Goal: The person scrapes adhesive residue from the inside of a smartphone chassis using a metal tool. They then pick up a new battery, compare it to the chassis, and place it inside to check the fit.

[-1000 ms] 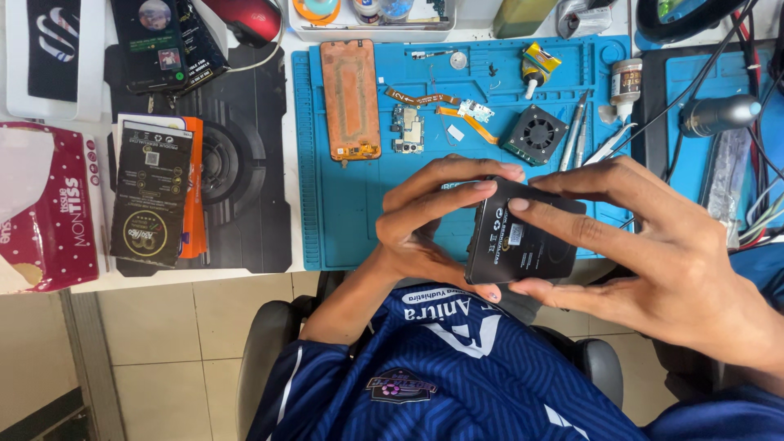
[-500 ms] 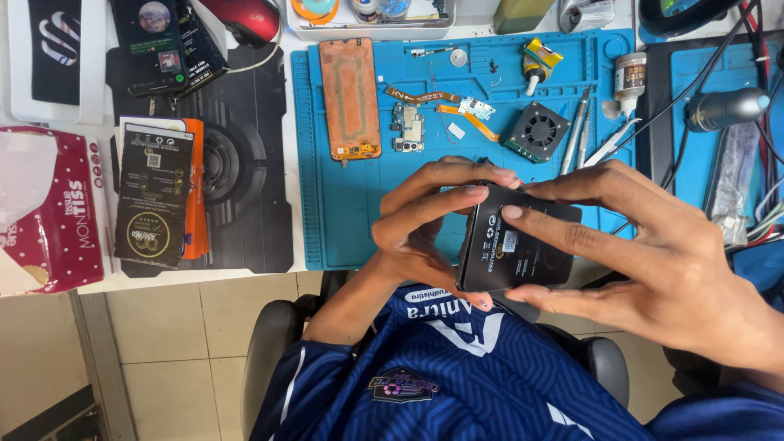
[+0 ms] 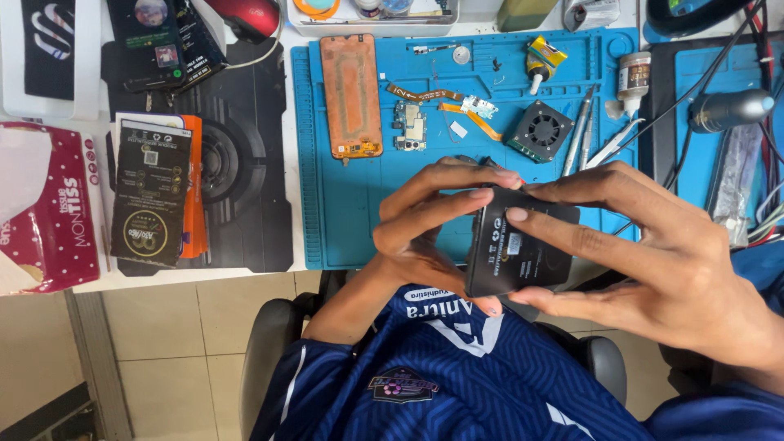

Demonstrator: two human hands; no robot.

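Across the top of the frame runs our worktop [image 3: 49, 282], and the largest thing on it is one blue repair mat [image 3: 343, 220] at centre, with a second blue mat [image 3: 710, 65] at the upper right and one black mat [image 3: 245, 204] to the left. At the far left lies one red tissue box [image 3: 45, 220], and beside it one black flat packet [image 3: 151, 192] resting on an orange one.

Below the blue repair mat's lower edge, just right of frame centre, we hold one black phone battery [image 3: 518, 241] over our lap and off the worktop. Its long axis runs roughly up and down the frame, tilted slightly. Our right hand [image 3: 670, 261] comes at it from the right, with the fingers laid across its face and top edge and the thumb under the bottom edge; our left hand [image 3: 425, 229] comes from the left, fingers curled over the upper left corner. Both grips are closed on the battery, so neither hand is nearer (the right covers more of it).

On the mat we count one orange phone frame [image 3: 351, 94], one small black fan [image 3: 541, 131], one small circuit board [image 3: 411, 131], and one orange flex cable [image 3: 425, 92].
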